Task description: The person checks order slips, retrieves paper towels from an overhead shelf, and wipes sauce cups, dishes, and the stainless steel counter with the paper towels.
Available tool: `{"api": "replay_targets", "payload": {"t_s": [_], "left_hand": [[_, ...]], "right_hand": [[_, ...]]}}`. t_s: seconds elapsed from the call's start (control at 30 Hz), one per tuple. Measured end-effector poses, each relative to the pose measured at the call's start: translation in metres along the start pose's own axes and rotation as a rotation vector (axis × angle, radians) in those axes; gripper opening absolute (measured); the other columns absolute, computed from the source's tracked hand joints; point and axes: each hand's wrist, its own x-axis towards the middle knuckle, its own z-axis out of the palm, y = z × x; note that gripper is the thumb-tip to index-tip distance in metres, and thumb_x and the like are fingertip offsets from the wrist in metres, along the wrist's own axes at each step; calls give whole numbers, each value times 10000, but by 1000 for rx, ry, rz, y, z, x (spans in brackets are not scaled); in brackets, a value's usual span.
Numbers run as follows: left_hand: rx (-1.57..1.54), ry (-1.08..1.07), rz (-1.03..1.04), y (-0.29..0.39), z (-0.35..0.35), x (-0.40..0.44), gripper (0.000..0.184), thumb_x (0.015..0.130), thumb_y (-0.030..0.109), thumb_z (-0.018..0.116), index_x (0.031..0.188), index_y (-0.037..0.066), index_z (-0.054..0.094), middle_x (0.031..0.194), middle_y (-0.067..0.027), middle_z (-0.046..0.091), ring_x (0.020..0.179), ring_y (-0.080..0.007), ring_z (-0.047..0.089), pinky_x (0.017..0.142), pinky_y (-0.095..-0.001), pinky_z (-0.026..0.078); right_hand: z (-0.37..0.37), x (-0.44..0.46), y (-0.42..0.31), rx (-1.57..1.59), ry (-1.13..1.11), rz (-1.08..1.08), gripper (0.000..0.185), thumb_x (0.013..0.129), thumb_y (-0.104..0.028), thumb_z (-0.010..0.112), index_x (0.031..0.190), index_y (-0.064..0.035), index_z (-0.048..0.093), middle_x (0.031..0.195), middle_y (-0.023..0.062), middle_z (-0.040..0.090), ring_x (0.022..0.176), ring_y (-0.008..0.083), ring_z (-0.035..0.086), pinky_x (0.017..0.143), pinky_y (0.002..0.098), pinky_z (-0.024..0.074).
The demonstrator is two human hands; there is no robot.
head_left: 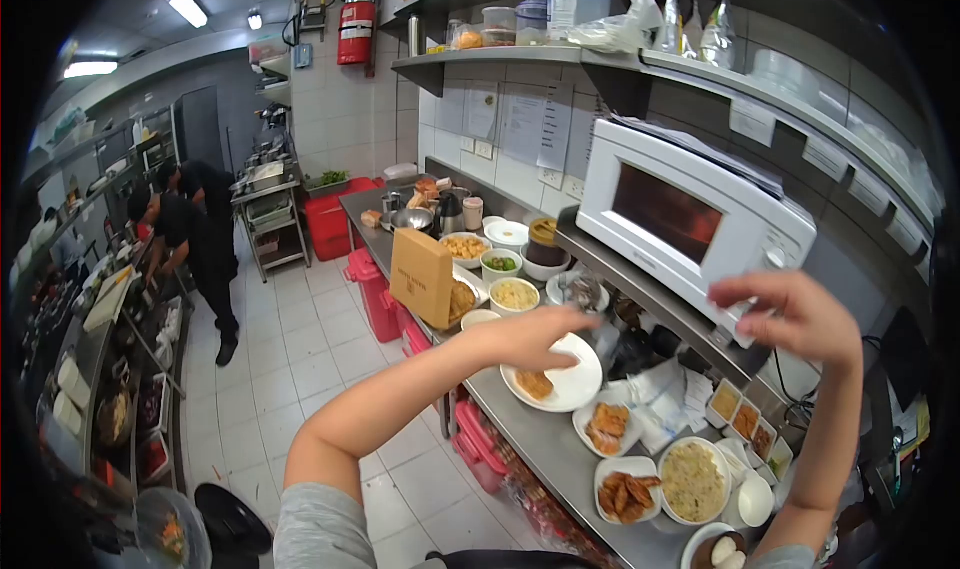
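Note:
My left hand (535, 338) is stretched out over a white plate (578, 387) that carries one piece of golden fried food (534, 384). Its fingers are extended, with nothing visible in them. In front of the lower right of the white microwave (655, 219), my right hand (795, 314) is raised with thumb and fingers apart, holding nothing; whether it touches the microwave I cannot tell. Below the hands lie a dish of fried pieces (607, 429), a dish of chicken wings (628, 494) and a bowl of fried rice (692, 480). A brown cardboard box (421, 277) stands open left of my left hand.
Bowls of chopped greens (500, 262) and pale rice (515, 296) stand farther along the steel counter (500, 409). Small tubs (743, 418) sit at right. Shelves (500, 57) hang above. Red bins (375, 294) line the counter's side. Two people in black (185, 229) bend over the opposite counter.

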Motion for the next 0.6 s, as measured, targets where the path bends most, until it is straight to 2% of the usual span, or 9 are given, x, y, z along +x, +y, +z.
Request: {"api": "replay_targets", "payload": {"t_s": [0.1,0.17,0.23,0.3,0.37,0.43,0.5,0.6], "left_hand": [[111,197,233,-32,-51,54,621,791,185,643,1329,24,377,1317,-207,375,1165,-330,466,979,-368,394],[96,272,189,-32,-86,81,650,770,184,665,1332,40,371,1335,-220,341,1181,-363,438,993,-379,382],[301,485,285,-57,-110,119,672,750,189,689,1328,54,374,1347,-242,316,1196,-392,415,994,-396,381],[375,602,238,-64,-142,144,693,735,203,707,1327,68,373,1343,-260,311,1200,-421,396,997,-424,372],[442,744,364,-84,-176,170,708,728,228,719,1331,86,376,1343,-261,313,1190,-429,401,996,-439,367],[495,867,405,-99,-208,196,724,725,262,722,1337,94,373,1340,-262,317,1188,-446,390,992,-454,365],[504,954,349,-106,-235,217,745,731,326,712,1349,97,364,1361,-267,303,1196,-455,378,985,-480,359],[594,1085,368,-126,-272,260,744,734,420,687,1352,147,376,1367,-263,307,1236,-440,341,1004,-514,314]], "right_hand": [[-32,81,4,-106,97,14,362,839,-153,626,1162,2,579,1004,110,653,908,167,617,794,306,498],[-64,127,16,-297,179,40,370,837,-188,625,1144,16,587,988,116,655,902,160,617,768,298,506],[-94,167,20,-486,270,104,420,833,-309,627,1100,14,612,963,76,650,857,140,598,760,275,490],[-124,204,22,-618,385,244,435,838,-361,605,1078,1,630,890,70,649,754,129,580,658,270,486],[-142,240,29,-654,550,158,401,840,-352,602,1062,-21,647,817,61,633,681,119,543,576,267,456],[-166,280,49,-676,688,45,383,841,-356,595,1030,-29,661,768,46,610,655,103,517,556,256,431],[-186,326,79,-668,914,-27,383,767,-365,629,1033,-94,678,892,144,678,816,246,640,766,332,484],[-195,382,92,-534,1066,-16,387,751,-389,634,1052,-149,681,934,121,682,861,245,647,797,341,486]]}}
